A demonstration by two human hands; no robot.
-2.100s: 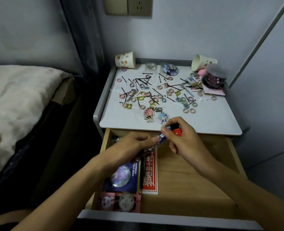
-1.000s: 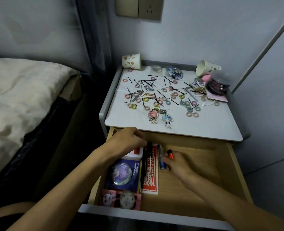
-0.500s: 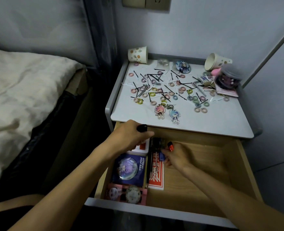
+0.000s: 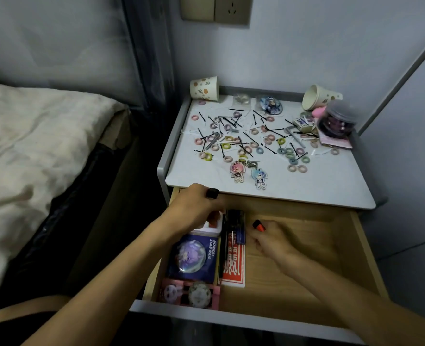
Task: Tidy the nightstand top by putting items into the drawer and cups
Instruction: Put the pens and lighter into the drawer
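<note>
Fingers (image 4: 256,237) of R hand (image 4: 271,242) curl round an orange-tipped item (image 4: 259,225) inside the open drawer (image 4: 319,236), just R of a blue lighter (image 4: 241,236). L hand (image 4: 196,208) fingers grip a black-capped thing (image 4: 212,193) at drawer's back-L corner. Hair ties (image 4: 305,160) & pins (image 4: 250,137) litter the surface (image 4: 306,188) btwn upright cup (image 4: 204,88) & tipped cup (image 4: 317,97).

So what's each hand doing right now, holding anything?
Left hand: fingers curled round a small black object.
Right hand: fingers pinching a small orange object.
</note>
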